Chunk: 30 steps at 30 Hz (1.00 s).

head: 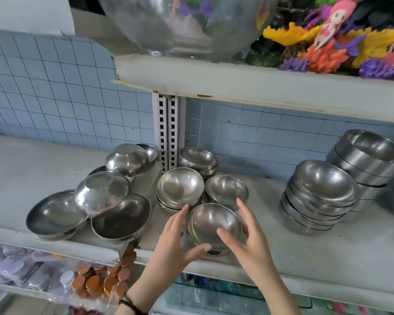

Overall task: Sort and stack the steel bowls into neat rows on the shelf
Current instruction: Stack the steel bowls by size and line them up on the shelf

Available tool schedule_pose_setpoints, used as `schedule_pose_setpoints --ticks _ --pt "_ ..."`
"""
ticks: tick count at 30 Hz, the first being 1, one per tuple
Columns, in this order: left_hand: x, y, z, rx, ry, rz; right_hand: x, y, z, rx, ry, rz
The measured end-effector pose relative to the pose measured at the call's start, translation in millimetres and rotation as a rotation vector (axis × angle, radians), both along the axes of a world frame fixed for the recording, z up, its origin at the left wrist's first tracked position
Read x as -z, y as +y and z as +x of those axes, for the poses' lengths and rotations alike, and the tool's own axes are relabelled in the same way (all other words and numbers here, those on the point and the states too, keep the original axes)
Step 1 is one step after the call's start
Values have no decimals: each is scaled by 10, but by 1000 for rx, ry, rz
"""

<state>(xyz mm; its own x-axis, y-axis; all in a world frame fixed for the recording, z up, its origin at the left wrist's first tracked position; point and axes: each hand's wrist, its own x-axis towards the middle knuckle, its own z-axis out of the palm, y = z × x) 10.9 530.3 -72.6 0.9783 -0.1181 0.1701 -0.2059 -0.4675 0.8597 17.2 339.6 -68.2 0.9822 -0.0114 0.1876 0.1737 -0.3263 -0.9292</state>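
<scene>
Near-edge steel bowl stack (pixel 213 226) sits mouth-up between spread left hand (pixel 176 242) and right hand (pixel 248 241), fingers apart, not clamped

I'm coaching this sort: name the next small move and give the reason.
Probably close both hands on the front stack: the left hand and right hand flank it with fingers spread, and it sits near the shelf edge, out of line with the neighbouring stacks.

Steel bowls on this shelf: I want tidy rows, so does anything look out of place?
Yes. On the left of the grey shelf, two round steel bowls lie upside down, one tipped atop shallow wide bowls, another behind it. That cluster is jumbled, unlike the neat nested stack at right.
</scene>
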Motion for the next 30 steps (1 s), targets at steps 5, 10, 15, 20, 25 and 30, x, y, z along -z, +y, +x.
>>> schedule_pose_setpoints --ticks 5,10,15,20,25,30 --pt "29 -45 -8 -13 -5 20 124 -35 12 -58 53 32" --pt "-1 -27 26 -36 31 34 135 -45 17 -118 73 28" --pt "-68 -6 31 -25 36 29 59 -86 -18 -167 121 30" --pt "-265 76 32 6 -67 11 -82 -131 -27 -141 82 35" --pt "-578 254 157 -11 -189 101 -319 4 155 -177 -5 39" --pt "-748 504 479 -34 -169 179 -480 277 508 -178 -40 -12"
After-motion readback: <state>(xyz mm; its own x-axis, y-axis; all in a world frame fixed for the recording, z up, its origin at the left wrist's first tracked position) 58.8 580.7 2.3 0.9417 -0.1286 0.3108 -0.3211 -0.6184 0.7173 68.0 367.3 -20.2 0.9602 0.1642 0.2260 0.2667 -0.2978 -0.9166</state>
